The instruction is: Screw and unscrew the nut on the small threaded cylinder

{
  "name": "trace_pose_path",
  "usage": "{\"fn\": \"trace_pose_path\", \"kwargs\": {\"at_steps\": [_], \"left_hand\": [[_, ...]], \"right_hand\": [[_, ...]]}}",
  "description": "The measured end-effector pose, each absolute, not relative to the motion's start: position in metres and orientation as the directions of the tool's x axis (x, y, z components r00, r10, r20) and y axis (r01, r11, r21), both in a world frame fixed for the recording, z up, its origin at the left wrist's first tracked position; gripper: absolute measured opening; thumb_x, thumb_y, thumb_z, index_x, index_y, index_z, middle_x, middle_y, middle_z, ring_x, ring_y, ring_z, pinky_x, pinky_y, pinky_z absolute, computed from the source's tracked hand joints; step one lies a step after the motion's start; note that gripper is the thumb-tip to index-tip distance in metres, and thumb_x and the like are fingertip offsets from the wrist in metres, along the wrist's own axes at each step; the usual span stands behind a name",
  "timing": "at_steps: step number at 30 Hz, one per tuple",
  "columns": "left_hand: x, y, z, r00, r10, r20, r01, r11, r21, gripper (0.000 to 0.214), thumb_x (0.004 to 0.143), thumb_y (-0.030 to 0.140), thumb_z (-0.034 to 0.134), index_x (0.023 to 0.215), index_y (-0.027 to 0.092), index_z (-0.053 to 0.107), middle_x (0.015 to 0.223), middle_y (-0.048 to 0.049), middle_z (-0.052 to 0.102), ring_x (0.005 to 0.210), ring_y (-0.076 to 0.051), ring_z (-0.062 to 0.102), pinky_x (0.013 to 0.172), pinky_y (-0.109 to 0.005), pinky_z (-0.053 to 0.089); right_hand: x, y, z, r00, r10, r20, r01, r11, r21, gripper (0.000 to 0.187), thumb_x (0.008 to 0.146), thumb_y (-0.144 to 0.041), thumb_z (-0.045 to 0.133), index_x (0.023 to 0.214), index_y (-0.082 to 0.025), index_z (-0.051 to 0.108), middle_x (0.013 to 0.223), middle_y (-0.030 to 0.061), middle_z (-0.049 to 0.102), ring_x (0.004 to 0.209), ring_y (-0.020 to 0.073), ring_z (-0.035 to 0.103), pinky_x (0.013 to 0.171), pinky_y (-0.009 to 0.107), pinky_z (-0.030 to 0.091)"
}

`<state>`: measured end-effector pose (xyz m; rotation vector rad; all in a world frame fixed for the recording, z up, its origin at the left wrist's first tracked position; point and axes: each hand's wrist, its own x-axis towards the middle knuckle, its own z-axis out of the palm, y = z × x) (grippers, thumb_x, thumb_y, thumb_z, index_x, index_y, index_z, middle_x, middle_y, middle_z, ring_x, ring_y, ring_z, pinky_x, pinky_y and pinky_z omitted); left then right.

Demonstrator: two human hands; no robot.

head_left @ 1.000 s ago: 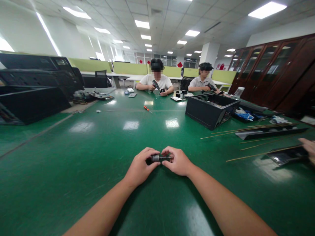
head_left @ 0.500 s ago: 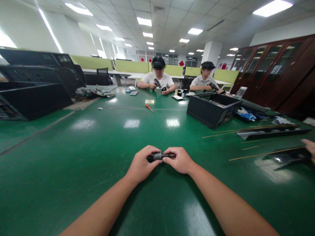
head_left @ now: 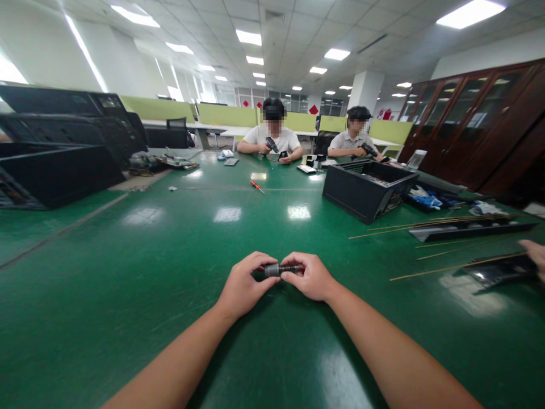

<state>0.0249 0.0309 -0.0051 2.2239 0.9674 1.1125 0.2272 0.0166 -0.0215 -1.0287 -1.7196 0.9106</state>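
Note:
My left hand [head_left: 243, 285] is closed around the left end of a small grey metal cylinder [head_left: 271, 271], thumb in front and fingers behind. From the cylinder's right side runs a thin, dark, ribbed shaft [head_left: 288, 269], pinched between the thumb and fingers of my right hand [head_left: 313, 278]. Both hands are close together, low over the green table [head_left: 272, 227]. The part lies roughly level, left to right. My fingers hide its two ends, and I cannot tell whether cylinder and shaft are one piece.
A black computer case [head_left: 361, 190] stands ahead right; more dark cases [head_left: 63, 170] stand left. An orange screwdriver [head_left: 256, 186] lies ahead. Thin yellow rods [head_left: 426, 274] and black strips lie right, near another person's hand [head_left: 534, 257]. Two people sit opposite, each holding a power drill.
My hands keep nearly the same hold and place. At the right, the nearest yellow rod has shifted slightly left.

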Motion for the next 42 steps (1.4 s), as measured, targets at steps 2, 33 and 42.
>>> {"fn": "trace_pose_path", "kwargs": {"at_steps": [2, 33, 42], "left_hand": [[0.0250, 0.0307, -0.0057, 0.421, 0.762, 0.492, 0.383, -0.641, 0.665, 0.023, 0.077, 0.020, 0.075, 0.099, 0.022, 0.069, 0.097, -0.0021, 0.067, 0.091, -0.017, 0.062, 0.082, -0.028, 0.048], [0.0241, 0.0295, -0.0040, 0.403, 0.765, 0.503, 0.440, -0.644, 0.626, 0.023, 0.077, 0.019, 0.073, 0.099, 0.023, 0.071, 0.099, -0.0032, 0.068, 0.093, -0.018, 0.064, 0.084, -0.030, 0.049], [0.0238, 0.0298, -0.0037, 0.398, 0.771, 0.497, 0.448, -0.637, 0.628, 0.022, 0.078, 0.022, 0.073, 0.100, 0.023, 0.072, 0.099, -0.0044, 0.068, 0.093, -0.019, 0.064, 0.084, -0.031, 0.050]], "right_hand": [[0.2272, 0.0166, -0.0206, -0.241, 0.909, 0.340, 0.277, 0.400, -0.874, 0.015, 0.077, -0.022, 0.067, 0.090, -0.016, 0.071, 0.085, 0.0037, 0.071, 0.076, 0.0173, 0.065, 0.069, 0.026, 0.049], [0.2286, 0.0171, -0.0167, -0.217, 0.921, 0.323, 0.309, 0.378, -0.873, 0.014, 0.077, -0.023, 0.068, 0.085, -0.014, 0.074, 0.078, 0.0045, 0.072, 0.068, 0.0158, 0.064, 0.063, 0.024, 0.047], [0.2291, 0.0170, -0.0157, -0.214, 0.926, 0.311, 0.309, 0.366, -0.878, 0.015, 0.076, -0.023, 0.067, 0.084, -0.013, 0.073, 0.075, 0.0038, 0.070, 0.063, 0.0142, 0.060, 0.060, 0.023, 0.045]]}}
